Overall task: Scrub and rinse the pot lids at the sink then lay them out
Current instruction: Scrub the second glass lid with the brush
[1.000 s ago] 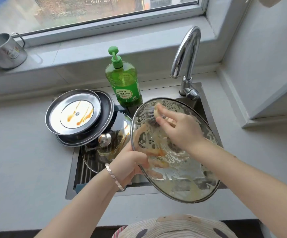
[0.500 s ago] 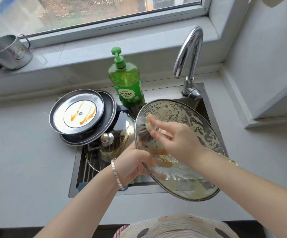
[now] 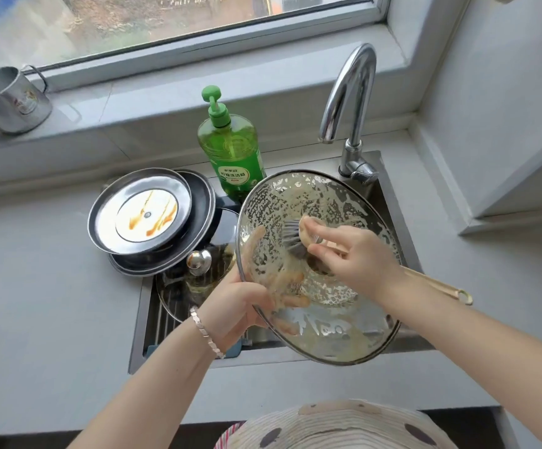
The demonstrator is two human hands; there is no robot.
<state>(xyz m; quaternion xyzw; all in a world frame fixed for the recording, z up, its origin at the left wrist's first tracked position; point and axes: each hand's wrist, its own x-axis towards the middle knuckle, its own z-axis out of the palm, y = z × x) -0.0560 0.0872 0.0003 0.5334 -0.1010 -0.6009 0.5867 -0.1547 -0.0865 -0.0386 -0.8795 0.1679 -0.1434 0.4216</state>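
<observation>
Head view: at centre frame, over the sink (image 3: pixel 136 335), the left hand (image 3: pixel 234 306) has its grip curled round the left rim of a large glass lid (image 3: pixel 344 196), and its fingers show only as a smear through the soapy glass. The right hand (image 3: pixel 357 254) has its grip closed on a brush (image 3: pixel 292 238) pressed to the lid, with the handle mostly hidden under the wrist. At centre left, stacked metal lids (image 3: pixel 140 215) partly cover a knobbed glass lid (image 3: pixel 198 262).

Looking forward and down from head height, hanging close over sink (image 3: pixel 137 322), facing window (image 3: pixel 172 24); only one wide-angle view.
</observation>
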